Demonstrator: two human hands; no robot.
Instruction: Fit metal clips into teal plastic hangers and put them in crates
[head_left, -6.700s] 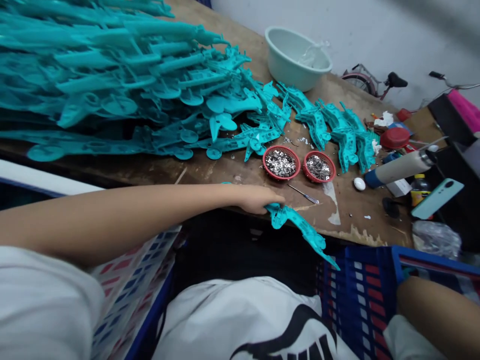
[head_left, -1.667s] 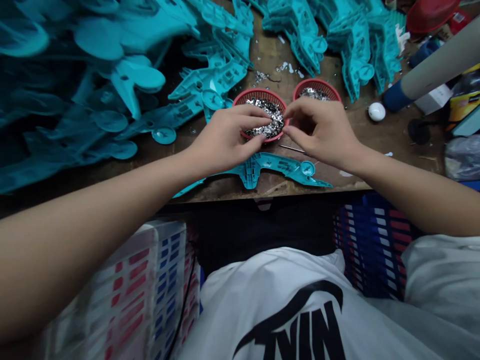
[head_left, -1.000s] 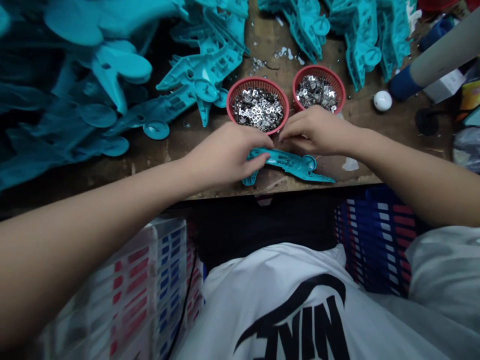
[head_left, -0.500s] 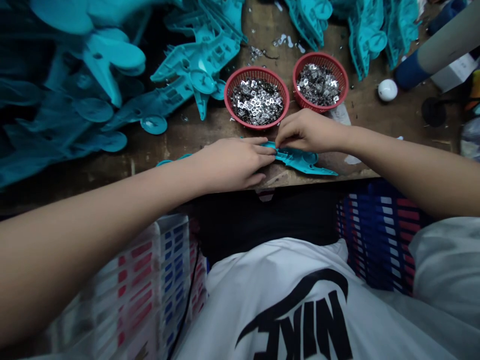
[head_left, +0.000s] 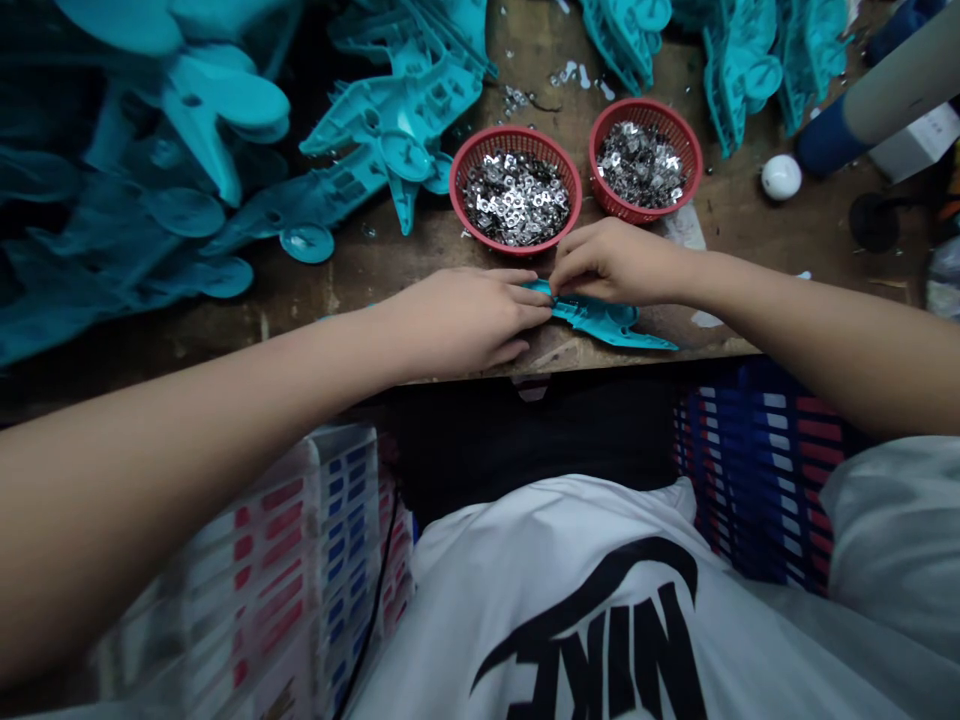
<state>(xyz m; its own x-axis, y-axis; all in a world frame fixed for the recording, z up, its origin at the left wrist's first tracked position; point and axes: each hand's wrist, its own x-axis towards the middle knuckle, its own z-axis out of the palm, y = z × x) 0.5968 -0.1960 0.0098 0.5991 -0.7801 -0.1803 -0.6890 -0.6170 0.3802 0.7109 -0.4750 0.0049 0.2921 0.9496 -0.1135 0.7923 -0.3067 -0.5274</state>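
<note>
A turquoise plastic part [head_left: 607, 322] lies along the front edge of the wooden table, partly covered by both hands. My left hand [head_left: 472, 318] rests flat over its left portion, fingers stretched out and pointing right. Over the middle of the part, my right hand [head_left: 600, 262] is closed in a pinch, fingertips down on its surface. Whatever sits between those fingertips is too small or hidden to make out. Just beyond the hands stands a red basket [head_left: 516, 248] of small shiny metal pieces. A second red basket [head_left: 643, 212] with similar metal pieces is farther right.
Turquoise plastic parts [head_left: 405, 155] are piled at the left and back, with more parts [head_left: 739, 75] at the back right. A white ball-like object [head_left: 781, 178] lies near a grey and blue tube [head_left: 877, 95]. Plastic crates [head_left: 349, 520] stand below the table edge.
Both hands keep almost the same place on the turquoise part. The view has shifted very slightly, and my left forearm sits a little differently.
</note>
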